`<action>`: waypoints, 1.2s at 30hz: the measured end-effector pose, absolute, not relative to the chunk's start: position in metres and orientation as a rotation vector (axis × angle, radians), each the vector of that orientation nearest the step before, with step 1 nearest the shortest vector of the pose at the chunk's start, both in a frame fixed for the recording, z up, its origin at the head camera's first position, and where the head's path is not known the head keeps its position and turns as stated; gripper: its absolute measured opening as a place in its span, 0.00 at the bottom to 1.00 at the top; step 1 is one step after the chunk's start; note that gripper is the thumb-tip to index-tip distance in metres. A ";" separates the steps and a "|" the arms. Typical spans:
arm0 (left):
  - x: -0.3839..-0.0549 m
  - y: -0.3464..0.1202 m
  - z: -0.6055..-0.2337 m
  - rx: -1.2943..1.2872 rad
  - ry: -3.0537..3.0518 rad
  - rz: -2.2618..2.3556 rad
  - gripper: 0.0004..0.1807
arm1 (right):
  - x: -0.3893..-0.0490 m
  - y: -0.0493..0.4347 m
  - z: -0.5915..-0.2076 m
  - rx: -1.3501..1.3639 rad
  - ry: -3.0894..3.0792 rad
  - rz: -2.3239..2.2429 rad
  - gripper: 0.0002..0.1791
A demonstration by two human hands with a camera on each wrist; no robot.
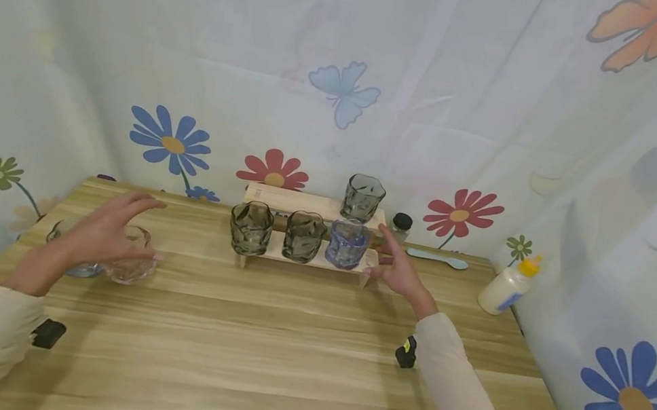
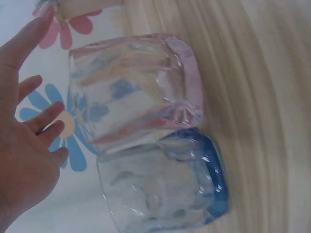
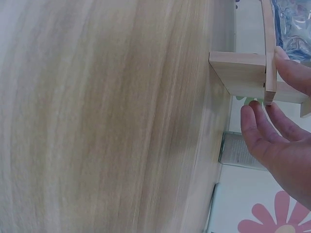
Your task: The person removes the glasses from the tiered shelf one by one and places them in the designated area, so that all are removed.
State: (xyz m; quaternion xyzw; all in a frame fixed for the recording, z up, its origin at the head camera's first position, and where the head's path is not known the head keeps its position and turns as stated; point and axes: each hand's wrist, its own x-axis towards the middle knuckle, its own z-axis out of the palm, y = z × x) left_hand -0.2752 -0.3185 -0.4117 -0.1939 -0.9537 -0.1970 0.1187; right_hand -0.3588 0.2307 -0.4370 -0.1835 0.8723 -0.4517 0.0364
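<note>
My left hand (image 1: 103, 232), thumb and fingers spread apart, hovers over a clear pink glass (image 2: 136, 92) and a clear glass with a blue base (image 2: 165, 184). These two stand side by side on the table. My right hand (image 1: 403, 272) is at the right end of a two-tier wooden rack (image 3: 238, 70), thumb and fingertips close to the end of its board; whether they touch it I cannot tell. On the lower tier stand two dark grey glasses (image 1: 251, 230) (image 1: 304, 237) and a blue glass (image 1: 348, 245). Another grey glass (image 1: 363, 197) stands on the upper tier.
Behind the rack's right end is a small jar with a black lid (image 1: 402, 224). A pale blue spoon (image 1: 437, 258) lies to its right, then a bottle with a yellow cap (image 1: 506, 287). A flower-printed curtain (image 1: 336, 144) surrounds the wooden table (image 1: 260, 361).
</note>
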 end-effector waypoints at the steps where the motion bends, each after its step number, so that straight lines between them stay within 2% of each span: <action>1: -0.277 -0.315 -0.409 -0.567 -2.777 -0.582 0.52 | -0.359 0.231 -0.437 -0.563 2.681 -1.384 0.56; 17: -0.307 -0.268 -0.385 -0.597 -2.605 -0.768 0.49 | -0.360 0.230 -0.437 -0.579 2.686 -1.383 0.55; 36: -0.348 -0.213 -0.364 -0.601 -2.610 -0.856 0.50 | -0.359 0.231 -0.440 -0.582 2.695 -1.378 0.56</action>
